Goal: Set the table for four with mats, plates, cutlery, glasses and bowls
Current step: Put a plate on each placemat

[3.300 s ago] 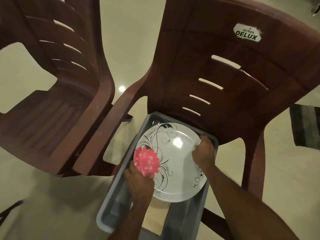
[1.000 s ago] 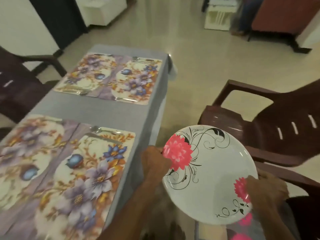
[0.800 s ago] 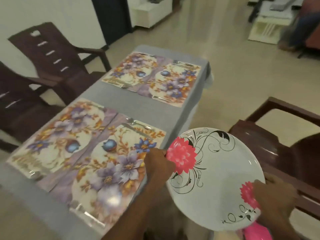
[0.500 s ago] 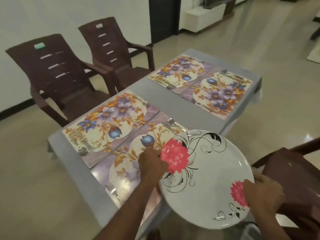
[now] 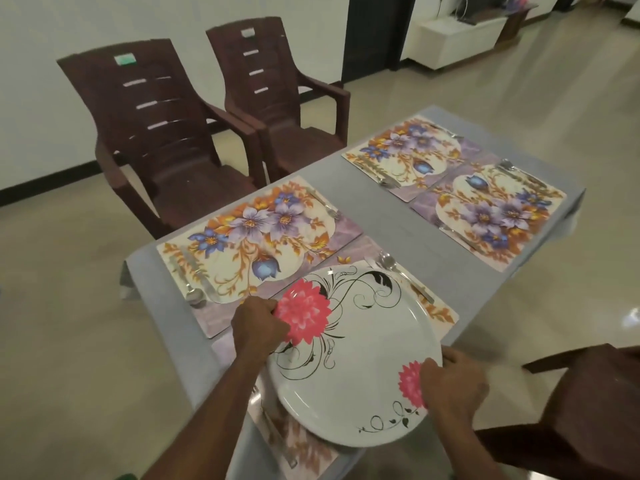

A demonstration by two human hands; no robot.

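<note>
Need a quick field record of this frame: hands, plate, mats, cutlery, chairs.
left hand: grips plate rim at the big pink flower
right hand: grips the opposite rim by the small pink flower
plate: white, floral print, held over the near mat; contact with mat cannot be told
mats: four floral, on the grey table
cutlery: spoon beside the plate; more pieces on other mats
plates on other mats: none
glasses, bowls: none in view
chairs: two brown across the table

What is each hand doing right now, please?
Left hand: closed, holding the plate by its rim.
Right hand: closed, holding the plate's opposite rim.
</note>
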